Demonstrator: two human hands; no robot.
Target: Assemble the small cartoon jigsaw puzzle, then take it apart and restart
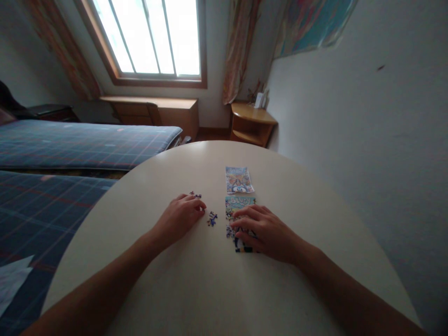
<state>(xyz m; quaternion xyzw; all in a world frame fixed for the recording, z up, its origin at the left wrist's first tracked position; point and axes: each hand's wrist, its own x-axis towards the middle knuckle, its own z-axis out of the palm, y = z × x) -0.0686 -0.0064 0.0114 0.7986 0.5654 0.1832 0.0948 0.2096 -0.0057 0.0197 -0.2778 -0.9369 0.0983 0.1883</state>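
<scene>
A small partly assembled jigsaw puzzle (240, 203) lies on the round white table (196, 280). My right hand (266, 232) rests flat over its lower part, fingers stretched out and pointing left. My left hand (182, 215) lies on the table to the left, fingers curled together near a few loose puzzle pieces (195, 194). Another small cluster of loose pieces (212, 219) sits between the two hands, just off the left fingertips. A printed picture card (238, 179) lies beyond the puzzle.
A bed with a blue plaid cover (70, 144) stands left of the table. A white wall (367, 116) runs close along the right. A wooden corner shelf (252, 122) and a low wooden cabinet (157, 109) sit under the window.
</scene>
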